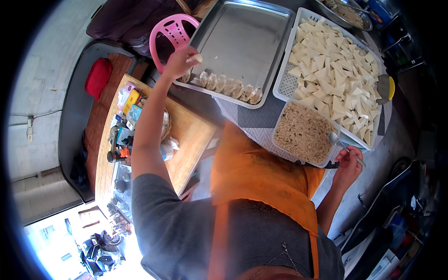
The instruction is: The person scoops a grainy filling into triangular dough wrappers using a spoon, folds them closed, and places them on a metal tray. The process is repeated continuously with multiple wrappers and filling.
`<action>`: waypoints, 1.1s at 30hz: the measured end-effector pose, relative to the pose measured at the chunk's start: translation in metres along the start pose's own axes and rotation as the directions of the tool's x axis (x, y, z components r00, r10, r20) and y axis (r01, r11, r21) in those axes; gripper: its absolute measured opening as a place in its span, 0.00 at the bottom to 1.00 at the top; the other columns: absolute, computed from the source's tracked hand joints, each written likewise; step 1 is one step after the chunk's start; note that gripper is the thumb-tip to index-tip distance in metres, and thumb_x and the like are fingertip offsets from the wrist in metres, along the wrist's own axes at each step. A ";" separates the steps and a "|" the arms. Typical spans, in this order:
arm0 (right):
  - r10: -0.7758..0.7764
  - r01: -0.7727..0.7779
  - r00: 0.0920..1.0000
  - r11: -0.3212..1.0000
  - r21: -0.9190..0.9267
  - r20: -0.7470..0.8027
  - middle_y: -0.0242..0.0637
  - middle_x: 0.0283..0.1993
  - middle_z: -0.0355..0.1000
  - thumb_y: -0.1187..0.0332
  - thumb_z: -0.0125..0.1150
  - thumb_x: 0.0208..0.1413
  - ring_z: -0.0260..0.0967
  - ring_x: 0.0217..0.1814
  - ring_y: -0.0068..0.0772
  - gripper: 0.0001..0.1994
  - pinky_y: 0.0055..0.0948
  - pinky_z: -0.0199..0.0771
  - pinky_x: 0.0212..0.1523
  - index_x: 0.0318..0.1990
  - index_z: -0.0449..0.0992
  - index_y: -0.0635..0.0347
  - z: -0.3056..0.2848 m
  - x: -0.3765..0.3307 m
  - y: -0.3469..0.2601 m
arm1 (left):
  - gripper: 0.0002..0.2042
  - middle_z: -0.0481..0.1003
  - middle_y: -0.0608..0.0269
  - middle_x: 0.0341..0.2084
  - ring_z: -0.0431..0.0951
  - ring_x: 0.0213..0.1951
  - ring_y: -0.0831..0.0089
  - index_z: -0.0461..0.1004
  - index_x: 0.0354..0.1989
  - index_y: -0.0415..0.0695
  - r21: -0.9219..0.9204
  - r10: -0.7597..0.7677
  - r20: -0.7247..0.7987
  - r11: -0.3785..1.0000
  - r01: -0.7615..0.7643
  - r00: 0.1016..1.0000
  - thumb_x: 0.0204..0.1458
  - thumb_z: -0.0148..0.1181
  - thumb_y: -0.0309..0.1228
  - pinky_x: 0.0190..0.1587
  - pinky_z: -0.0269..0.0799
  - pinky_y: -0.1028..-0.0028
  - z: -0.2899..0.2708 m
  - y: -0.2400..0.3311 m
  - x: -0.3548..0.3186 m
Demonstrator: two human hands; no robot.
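Note:
My left hand [179,64] is over the near left corner of a metal tray [242,37], its fingers closed on a small pale stuffed tofu piece [196,59]. Along the tray's near edge runs a row of several stuffed tofu pieces [228,87] with brownish filling showing. On the right, my right hand [349,164] grips the handle of a spoon [334,137]. The spoon's bowl rests at the edge of the brownish minced filling [303,130] in a plastic container [278,122]. Beyond it, a white perforated basket [285,84] is heaped with pale triangular tofu pieces [331,65].
A metal bowl [343,10] with more brownish mixture stands at the far right. Behind my left hand is a pink plastic chair [161,30]. A wooden table [186,144] with bottles and packets is on my left. A yellow-and-grey round thing [385,88] sits beside the basket.

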State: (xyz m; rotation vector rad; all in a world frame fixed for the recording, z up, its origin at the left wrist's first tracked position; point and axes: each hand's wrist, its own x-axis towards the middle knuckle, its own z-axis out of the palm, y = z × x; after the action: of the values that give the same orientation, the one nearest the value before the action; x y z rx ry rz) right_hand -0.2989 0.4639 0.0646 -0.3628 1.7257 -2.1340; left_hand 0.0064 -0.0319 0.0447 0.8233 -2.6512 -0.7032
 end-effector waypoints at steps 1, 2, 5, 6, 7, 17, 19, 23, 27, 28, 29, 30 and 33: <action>0.003 -0.003 1.000 1.000 0.003 -0.008 0.37 0.24 0.70 0.70 0.47 0.59 0.66 0.22 0.24 0.08 0.22 0.67 0.24 0.37 0.70 0.65 0.000 0.000 0.001 | 0.19 0.74 0.63 0.35 0.76 0.35 0.67 0.67 0.48 0.41 -0.304 -0.103 -0.035 0.949 0.087 0.994 0.46 0.62 0.29 0.37 0.69 0.73 0.002 -0.004 -0.001; 0.001 -0.001 1.000 1.000 0.008 -0.003 0.37 0.24 0.70 0.70 0.47 0.59 0.66 0.22 0.24 0.08 0.22 0.67 0.24 0.37 0.70 0.65 0.001 0.000 0.001 | 0.19 0.74 0.64 0.34 0.76 0.36 0.69 0.67 0.49 0.40 -0.582 -0.205 -0.035 0.800 0.147 0.978 0.48 0.61 0.30 0.36 0.69 0.73 0.004 0.005 -0.001; -0.001 0.000 1.000 1.000 0.023 0.019 0.38 0.24 0.70 0.70 0.47 0.59 0.66 0.21 0.24 0.08 0.22 0.67 0.24 0.37 0.70 0.66 0.005 -0.001 0.003 | 0.19 0.72 0.61 0.38 0.75 0.41 0.70 0.63 0.54 0.37 -0.919 -0.235 0.030 0.375 0.119 0.971 0.55 0.54 0.30 0.42 0.72 0.74 0.005 0.017 -0.003; 0.000 -0.001 1.000 1.000 0.028 0.031 0.38 0.24 0.70 0.71 0.47 0.59 0.65 0.21 0.24 0.08 0.22 0.67 0.24 0.37 0.70 0.66 0.007 0.000 0.003 | 0.19 0.72 0.59 0.39 0.75 0.42 0.69 0.62 0.54 0.36 -0.954 -0.229 0.036 0.283 0.101 0.973 0.55 0.53 0.30 0.44 0.72 0.73 0.006 0.026 -0.003; 0.001 -0.002 0.999 0.999 0.033 0.043 0.38 0.24 0.70 0.71 0.47 0.59 0.65 0.21 0.24 0.08 0.22 0.67 0.24 0.37 0.70 0.66 0.008 -0.001 0.003 | 0.19 0.72 0.58 0.40 0.75 0.43 0.67 0.61 0.55 0.35 -0.979 -0.222 0.041 0.187 0.083 0.974 0.56 0.51 0.29 0.47 0.72 0.72 0.008 0.034 -0.002; -0.017 0.016 1.000 0.999 0.038 0.022 0.39 0.24 0.71 0.71 0.47 0.58 0.66 0.21 0.24 0.07 0.22 0.68 0.23 0.36 0.70 0.66 0.002 -0.001 0.000 | 0.17 0.68 0.46 0.46 0.72 0.48 0.60 0.56 0.56 0.35 -0.994 -0.184 0.070 -0.092 0.054 0.980 0.60 0.42 0.29 0.52 0.70 0.68 0.020 0.063 0.003; -0.010 0.009 1.000 0.999 0.046 0.026 0.39 0.24 0.71 0.71 0.47 0.58 0.66 0.21 0.24 0.07 0.22 0.68 0.23 0.36 0.70 0.66 0.001 -0.001 0.002 | 0.18 0.67 0.45 0.47 0.71 0.49 0.58 0.54 0.56 0.35 -0.979 -0.134 0.093 -0.191 0.066 0.987 0.60 0.41 0.29 0.53 0.70 0.67 0.018 0.057 0.003; 0.001 -0.002 1.000 0.999 0.043 0.025 0.39 0.25 0.71 0.71 0.47 0.58 0.66 0.21 0.24 0.07 0.22 0.68 0.23 0.36 0.70 0.66 0.002 -0.001 0.003 | 0.18 0.67 0.44 0.46 0.70 0.50 0.54 0.54 0.57 0.34 -0.992 -0.131 0.058 -0.115 0.043 0.990 0.60 0.40 0.29 0.54 0.69 0.64 0.021 0.047 0.002; 0.001 -0.003 1.000 0.998 0.057 0.031 0.38 0.24 0.71 0.71 0.47 0.58 0.66 0.21 0.24 0.07 0.22 0.69 0.23 0.36 0.70 0.66 0.007 -0.002 0.000 | 0.19 0.67 0.44 0.45 0.70 0.51 0.52 0.54 0.57 0.33 -0.985 -0.171 0.071 -0.165 0.043 0.983 0.59 0.41 0.28 0.54 0.69 0.63 0.018 0.072 0.000; 0.003 -0.005 0.999 0.998 0.061 0.033 0.38 0.24 0.71 0.71 0.48 0.58 0.66 0.21 0.24 0.07 0.22 0.69 0.23 0.36 0.70 0.66 0.009 -0.002 0.000 | 0.19 0.67 0.44 0.45 0.70 0.51 0.52 0.54 0.57 0.33 -0.983 -0.176 0.076 -0.181 0.043 0.981 0.59 0.41 0.27 0.54 0.69 0.63 0.017 0.080 -0.001; 0.009 -0.011 0.999 0.998 0.059 0.036 0.38 0.24 0.71 0.71 0.48 0.58 0.66 0.21 0.24 0.07 0.22 0.69 0.23 0.36 0.70 0.66 0.011 -0.002 0.002 | 0.19 0.67 0.44 0.45 0.69 0.51 0.52 0.54 0.57 0.33 -0.974 -0.159 0.080 -0.221 0.044 0.984 0.58 0.41 0.27 0.54 0.69 0.63 0.018 0.090 -0.001; 0.014 -0.015 0.999 0.998 0.053 0.032 0.38 0.25 0.71 0.72 0.48 0.58 0.66 0.21 0.24 0.07 0.22 0.69 0.23 0.36 0.70 0.65 0.013 -0.002 0.003 | 0.19 0.67 0.44 0.45 0.69 0.51 0.52 0.54 0.57 0.33 -0.963 -0.136 0.089 -0.266 0.050 0.987 0.58 0.41 0.27 0.54 0.69 0.62 0.023 0.102 0.001; 0.009 -0.013 0.998 0.998 0.059 0.069 0.38 0.24 0.71 0.72 0.48 0.58 0.67 0.21 0.24 0.07 0.22 0.69 0.22 0.36 0.71 0.65 0.030 -0.003 0.002 | 0.15 0.68 0.51 0.37 0.71 0.39 0.61 0.60 0.52 0.39 -0.896 -0.083 0.137 -0.435 0.088 0.987 0.60 0.40 0.32 0.42 0.71 0.70 0.045 0.157 0.002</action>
State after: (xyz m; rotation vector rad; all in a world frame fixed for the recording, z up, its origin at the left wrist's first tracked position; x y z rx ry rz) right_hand -0.2831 0.4382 0.0694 -0.4037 1.6192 -2.1344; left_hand -0.0846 0.0962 0.0895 0.2879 -0.6910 -2.4345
